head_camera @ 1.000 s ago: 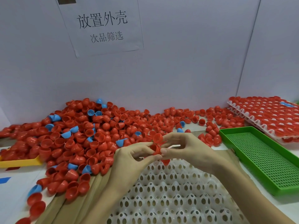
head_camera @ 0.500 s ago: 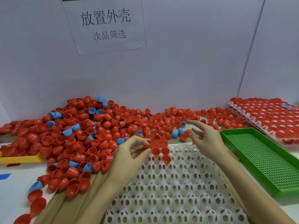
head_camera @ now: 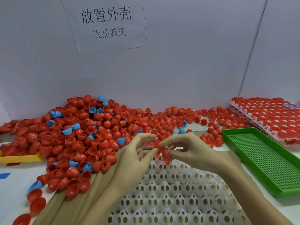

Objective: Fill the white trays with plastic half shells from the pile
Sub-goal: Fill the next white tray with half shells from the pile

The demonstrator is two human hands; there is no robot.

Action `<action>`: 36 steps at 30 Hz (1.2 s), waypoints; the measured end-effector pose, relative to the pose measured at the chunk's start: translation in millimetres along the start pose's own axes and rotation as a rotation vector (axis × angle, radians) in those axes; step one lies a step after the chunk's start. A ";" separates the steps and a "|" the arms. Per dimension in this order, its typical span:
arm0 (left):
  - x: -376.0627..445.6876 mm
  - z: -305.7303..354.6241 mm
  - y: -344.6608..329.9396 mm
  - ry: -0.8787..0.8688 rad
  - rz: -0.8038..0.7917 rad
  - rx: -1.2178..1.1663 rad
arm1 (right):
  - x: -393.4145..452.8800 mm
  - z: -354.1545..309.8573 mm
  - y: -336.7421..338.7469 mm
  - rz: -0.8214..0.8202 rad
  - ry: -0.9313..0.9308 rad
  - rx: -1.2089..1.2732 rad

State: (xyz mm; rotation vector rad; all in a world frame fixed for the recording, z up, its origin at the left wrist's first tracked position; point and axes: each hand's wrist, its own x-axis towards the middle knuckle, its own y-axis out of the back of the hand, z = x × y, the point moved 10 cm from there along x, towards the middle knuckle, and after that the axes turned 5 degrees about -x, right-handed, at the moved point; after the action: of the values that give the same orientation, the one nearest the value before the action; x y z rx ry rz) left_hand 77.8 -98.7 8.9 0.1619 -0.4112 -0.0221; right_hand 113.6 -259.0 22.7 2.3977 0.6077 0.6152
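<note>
A single head-worn wide-angle camera looked forward and down from just above and behind the person's two hands, close enough that both forearms ran in from the bottom edge. The left hand [head_camera: 138, 153] and right hand [head_camera: 190, 151] met near the frame's centre over the white tray [head_camera: 178, 197]. Beyond them the view reached the pile [head_camera: 90, 137] and the back wall [head_camera: 186, 62].

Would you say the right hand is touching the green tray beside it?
Apart. The head view shows bare table between the right hand and the green tray.
</note>
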 end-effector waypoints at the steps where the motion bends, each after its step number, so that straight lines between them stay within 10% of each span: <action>1: -0.3 0.2 -0.8 0.006 0.003 -0.015 | 0.7 2.4 1.5 0.008 -0.007 -0.010; 10: -24.4 -17.2 -56.9 -0.155 -0.456 0.796 | -1.4 59.4 38.4 0.257 -0.212 -0.287; 21: -26.6 -18.8 -61.8 -0.170 -0.507 0.909 | 1.9 60.3 19.4 0.160 -0.205 -0.399; 29: -12.6 3.2 -36.7 -0.259 -0.303 0.879 | 1.3 58.7 21.0 0.181 -0.194 -0.382; 36: 14.4 -23.9 75.4 0.023 0.070 1.167 | -7.6 71.2 65.7 0.362 -0.215 -0.238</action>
State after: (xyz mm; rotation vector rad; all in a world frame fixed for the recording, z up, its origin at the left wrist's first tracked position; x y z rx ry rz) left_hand 99.7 -21.4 5.2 1.2961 -0.3648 0.2952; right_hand 164.8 -340.7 10.5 2.3182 0.0049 0.5322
